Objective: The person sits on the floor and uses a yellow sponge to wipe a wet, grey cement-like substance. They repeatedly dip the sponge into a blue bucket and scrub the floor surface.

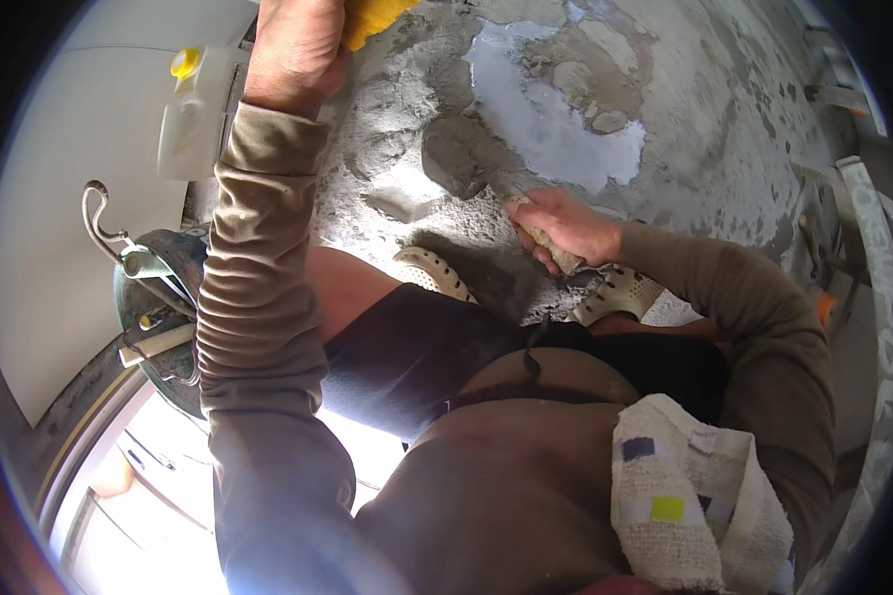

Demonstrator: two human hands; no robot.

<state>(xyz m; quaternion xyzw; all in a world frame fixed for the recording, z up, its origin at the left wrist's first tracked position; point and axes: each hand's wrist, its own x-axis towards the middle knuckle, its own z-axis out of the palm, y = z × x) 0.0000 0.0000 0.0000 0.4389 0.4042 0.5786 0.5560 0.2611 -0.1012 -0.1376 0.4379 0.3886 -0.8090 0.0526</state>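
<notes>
My right hand (pixel 571 230) is closed around the worn, pale handle of a trowel (pixel 544 243), low over the rough ground between my feet. A dark grey lump of wet mortar (pixel 456 157) lies at the tool's far end, and the blade itself is hard to make out. Beyond it spreads a puddle of whitish liquid (pixel 551 124) around a grey heap (pixel 595 74). At the top edge my left hand (pixel 298 55) is closed against a yellow thing (pixel 377 18). The frame cuts off its fingers and most of the yellow thing, whose kind I cannot tell.
A translucent jug (pixel 189 129) with a yellow cap stands at the left. Nearer me is a dark green bucket (pixel 164 268) with tools in it. My perforated clogs (pixel 432 271) rest on the gritty ground. Long pale strips (pixel 868 248) lie along the right side.
</notes>
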